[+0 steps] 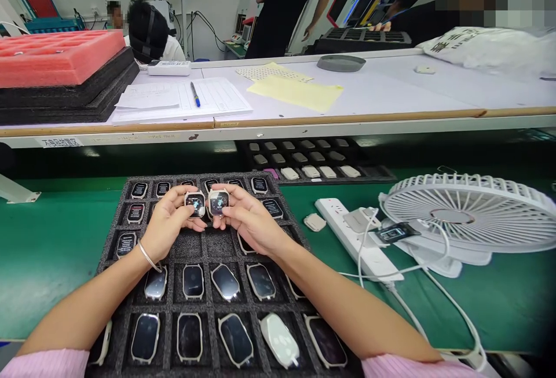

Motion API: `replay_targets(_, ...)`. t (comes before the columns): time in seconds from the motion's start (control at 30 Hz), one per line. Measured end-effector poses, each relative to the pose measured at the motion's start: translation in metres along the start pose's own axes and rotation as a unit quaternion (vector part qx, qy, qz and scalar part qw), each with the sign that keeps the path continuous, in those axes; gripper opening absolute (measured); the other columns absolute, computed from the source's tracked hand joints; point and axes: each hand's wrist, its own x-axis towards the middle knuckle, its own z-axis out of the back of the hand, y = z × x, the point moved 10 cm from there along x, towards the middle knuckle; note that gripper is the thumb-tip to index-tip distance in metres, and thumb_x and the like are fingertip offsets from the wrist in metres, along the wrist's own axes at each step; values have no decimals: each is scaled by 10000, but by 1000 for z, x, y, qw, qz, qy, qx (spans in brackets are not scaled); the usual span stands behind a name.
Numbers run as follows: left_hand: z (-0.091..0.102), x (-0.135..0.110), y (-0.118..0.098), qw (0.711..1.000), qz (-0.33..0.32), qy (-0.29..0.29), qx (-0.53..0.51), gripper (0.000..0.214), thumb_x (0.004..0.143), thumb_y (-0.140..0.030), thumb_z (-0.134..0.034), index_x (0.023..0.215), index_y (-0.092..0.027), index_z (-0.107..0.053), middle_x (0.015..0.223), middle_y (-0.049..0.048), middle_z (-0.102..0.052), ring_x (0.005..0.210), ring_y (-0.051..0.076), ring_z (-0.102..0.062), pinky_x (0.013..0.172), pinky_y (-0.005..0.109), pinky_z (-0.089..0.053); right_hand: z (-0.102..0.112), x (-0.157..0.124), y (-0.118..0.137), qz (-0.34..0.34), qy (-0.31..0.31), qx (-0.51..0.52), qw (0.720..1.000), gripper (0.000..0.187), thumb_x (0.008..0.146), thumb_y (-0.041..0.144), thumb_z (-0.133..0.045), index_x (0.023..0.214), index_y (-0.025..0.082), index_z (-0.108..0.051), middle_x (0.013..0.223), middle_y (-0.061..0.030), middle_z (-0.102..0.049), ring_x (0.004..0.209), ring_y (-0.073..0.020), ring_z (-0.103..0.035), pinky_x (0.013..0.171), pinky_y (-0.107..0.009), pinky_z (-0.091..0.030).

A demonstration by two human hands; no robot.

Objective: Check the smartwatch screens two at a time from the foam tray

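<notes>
My left hand (174,210) is closed on a smartwatch case (196,202) without a strap, its screen lit and my thumb against the glass. Right beside it, my right hand (243,216) grips a second strapless smartwatch (218,201), also lit, with the thumb on its lower edge. Both are held above a black foam tray (183,248) divided into square pockets. Several watches lie in the pockets; those in the far rows show text, while a nearer dark-screened watch (193,281) is typical of the front rows. One white watch (280,340) lies back up. My forearms cover some pockets.
At right, a white power strip (347,233), a small pale watch case (314,222) and a white fan (469,216) with cables lie on the green table (56,239). Behind, another watch tray (304,158) sits under a shelf (382,91) bearing papers and foam (61,57). People are beyond.
</notes>
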Motion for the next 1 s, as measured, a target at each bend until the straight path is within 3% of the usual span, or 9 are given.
replay_targets(0.63, -3, -1, 0, 999, -6, 11, 42, 374, 722, -249, -682, 1070, -180, -564, 1072, 47, -694, 572, 137, -728, 594, 308, -637, 0, 1, 1, 17, 2, -35, 999, 314, 797, 235, -738, 1089, 218, -626, 788, 27, -664, 584, -120, -635, 557, -274, -456)
replay_targets(1.0, -4, 0, 1, 999, -13, 10, 47, 365, 730, -259, -706, 1056, -174, -564, 1034, 40, -682, 554, 135, -724, 578, 295, -630, -2, 0, 3, 24, 7, -43, 999, 324, 783, 167, -679, 1099, 217, -624, 805, 23, -657, 594, -120, -626, 572, -275, -449)
